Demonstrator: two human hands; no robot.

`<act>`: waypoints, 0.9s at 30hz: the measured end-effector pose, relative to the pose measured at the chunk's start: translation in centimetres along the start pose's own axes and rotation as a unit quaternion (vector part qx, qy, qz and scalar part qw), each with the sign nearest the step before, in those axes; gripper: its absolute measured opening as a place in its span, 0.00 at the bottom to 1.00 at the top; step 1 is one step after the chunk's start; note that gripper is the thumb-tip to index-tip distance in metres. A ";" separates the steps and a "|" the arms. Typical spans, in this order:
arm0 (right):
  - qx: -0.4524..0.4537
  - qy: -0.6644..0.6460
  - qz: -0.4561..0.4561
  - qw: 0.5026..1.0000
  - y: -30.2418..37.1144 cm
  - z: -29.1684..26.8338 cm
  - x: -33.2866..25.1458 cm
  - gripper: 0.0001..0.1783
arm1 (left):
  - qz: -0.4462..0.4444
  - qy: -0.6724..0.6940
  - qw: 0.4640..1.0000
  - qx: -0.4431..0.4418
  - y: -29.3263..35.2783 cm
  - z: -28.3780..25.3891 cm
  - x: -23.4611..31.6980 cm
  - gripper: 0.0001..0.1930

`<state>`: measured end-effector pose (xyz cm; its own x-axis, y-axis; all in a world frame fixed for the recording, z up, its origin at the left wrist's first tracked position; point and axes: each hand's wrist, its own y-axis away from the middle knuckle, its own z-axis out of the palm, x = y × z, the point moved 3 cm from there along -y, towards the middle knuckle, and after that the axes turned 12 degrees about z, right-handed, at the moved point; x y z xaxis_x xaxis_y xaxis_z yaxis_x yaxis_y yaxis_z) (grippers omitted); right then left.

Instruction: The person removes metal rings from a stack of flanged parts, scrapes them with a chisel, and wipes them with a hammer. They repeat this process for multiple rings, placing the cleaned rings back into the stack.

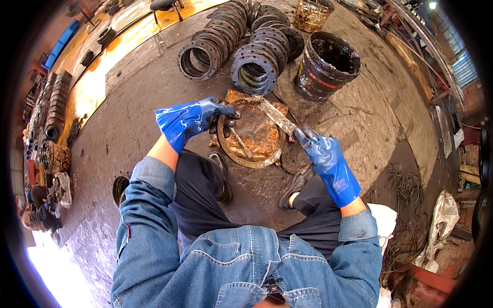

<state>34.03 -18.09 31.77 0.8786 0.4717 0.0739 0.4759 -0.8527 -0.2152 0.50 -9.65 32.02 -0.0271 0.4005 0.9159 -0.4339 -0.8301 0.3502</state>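
Observation:
A round metal ring (252, 164) stands before me between my feet, with a greasy brown surface (261, 134) showing inside its rim. My left hand (213, 117), in a blue glove with blackened fingers, is closed on the ring's upper left edge. Below those fingers a small thin stick-like piece (241, 143) slants across the brown surface; whether the hand also holds it I cannot tell. In its blue glove, my right hand (319, 150) is closed on the lower end of a long, flat, smeared scraper (278, 117). The scraper's far end reaches the ring's top edge.
Rows of dark flanged rings (257, 69) lie beyond the work. To their right stand a black-coated bucket (326, 72) and a brown-stained bucket (312, 14). Tangled wire (405, 192) lies on the floor at right. Stacked dark parts (56, 102) line the left.

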 end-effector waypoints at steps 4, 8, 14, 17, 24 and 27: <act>0.016 -0.010 -0.032 0.999 -0.9 -1.1 -0.8 0.36 | -0.027 0.023 0.999 -0.012 -0.5 -0.1 -0.3 0.10; 0.079 -0.047 -0.060 0.994 -2.1 -1.4 -1.4 0.32 | -0.023 0.029 0.999 0.009 -1.0 0.4 0.0 0.12; -0.011 -0.378 0.050 0.925 -4.4 0.0 0.4 0.36 | 0.003 -0.122 0.993 0.002 -2.7 1.7 0.4 0.15; 0.013 -0.559 0.192 0.807 -6.8 8.0 5.9 0.25 | 0.099 -0.299 0.948 0.038 -4.5 1.4 -0.3 0.16; 0.150 -0.666 0.495 0.537 -12.6 11.8 17.1 0.25 | 0.175 -0.617 0.761 0.096 -4.7 0.7 0.3 0.17; 0.257 -0.789 0.461 0.315 -12.0 13.8 21.2 0.25 | 0.185 -0.649 0.731 0.096 -4.4 1.1 1.3 0.17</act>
<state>46.40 5.19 22.52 -0.6715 -0.0540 -0.7390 -0.3781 -0.8328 0.4044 3.39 -5.85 31.89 0.8215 -0.4682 0.3255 -0.4753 -0.8776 -0.0627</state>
